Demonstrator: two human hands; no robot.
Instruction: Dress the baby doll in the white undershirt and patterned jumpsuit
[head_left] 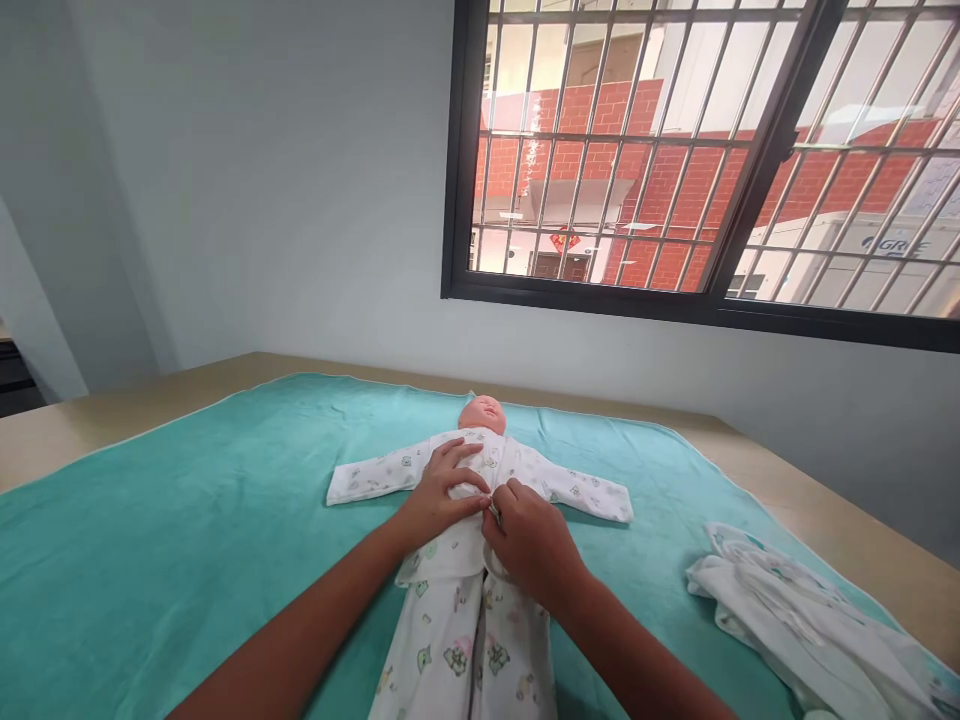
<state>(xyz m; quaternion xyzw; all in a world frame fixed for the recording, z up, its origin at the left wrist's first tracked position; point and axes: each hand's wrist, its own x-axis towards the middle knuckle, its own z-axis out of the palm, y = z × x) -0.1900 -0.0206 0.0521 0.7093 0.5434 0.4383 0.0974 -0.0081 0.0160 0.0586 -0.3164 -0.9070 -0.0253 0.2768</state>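
A baby doll point(482, 414) lies on its back, head toward the wall. It wears a white printed baby shirt point(594, 494) with both sleeves spread out sideways, and matching printed trousers point(457, 655). At the middle of the shirt front, my left hand point(444, 492) pinches the cloth between thumb and index finger, its other fingers resting over the chest. My right hand point(532, 535) is closed with its fingertips on the same front edge, touching or almost touching the left fingertips. Whatever small fastener may be between them is hidden.
A teal blanket point(187, 520) covers most of the wooden table point(787, 470). To the right lies a crumpled heap of white cloth point(795, 600). Behind the table stand a pale wall point(300, 200) and a barred window with a dark frame point(585, 290).
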